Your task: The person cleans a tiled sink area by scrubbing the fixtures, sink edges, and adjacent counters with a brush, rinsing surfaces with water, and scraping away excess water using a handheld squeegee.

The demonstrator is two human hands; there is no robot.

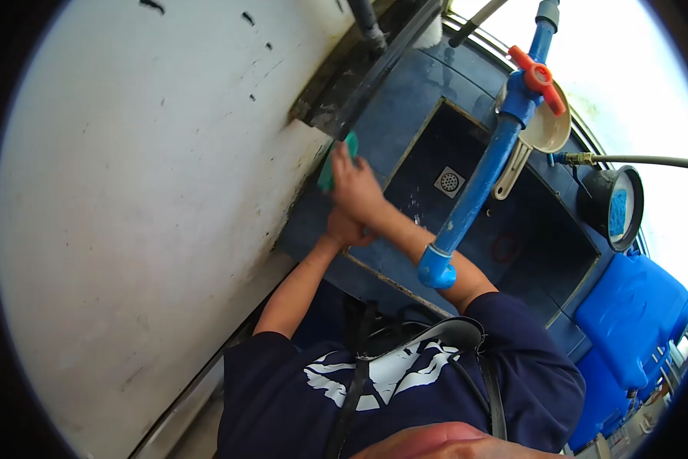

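"Two bare hands are seen close together; where are they placed, with the clock read from the middle of the view?"

"Just off the middle, toward twelve. The right hand [357, 190] is laid over a green item [328, 174], and the left hand [346, 229] is partly covered by the right wrist, on its six o'clock side."

"Is the green item gripped?"

"It is covered in part by the right fingers, which are stretched across it; whether it is clamped or only pressed cannot be told. The left fingers are mostly hidden, so whether they are spread or closed cannot be told either."

"And where is the green item found?"

"At twelve, just beside the white wall [137, 191], below the end of a dark ledge [374, 65]."

"What is seen around?"

"A dark basin [434, 145] with a square drain [450, 182] is set at two. It is crossed by a blue pipe [475, 191], fitted with a red valve handle [539, 75]; the right forearm is partly overlapped by the pipe's lower end. Behind the pipe, also at two, a pale pan [556, 131] is seen. At three, something blue [618, 212] is held inside a black pot [595, 191]; toward four, a blue jug [631, 306] is placed."
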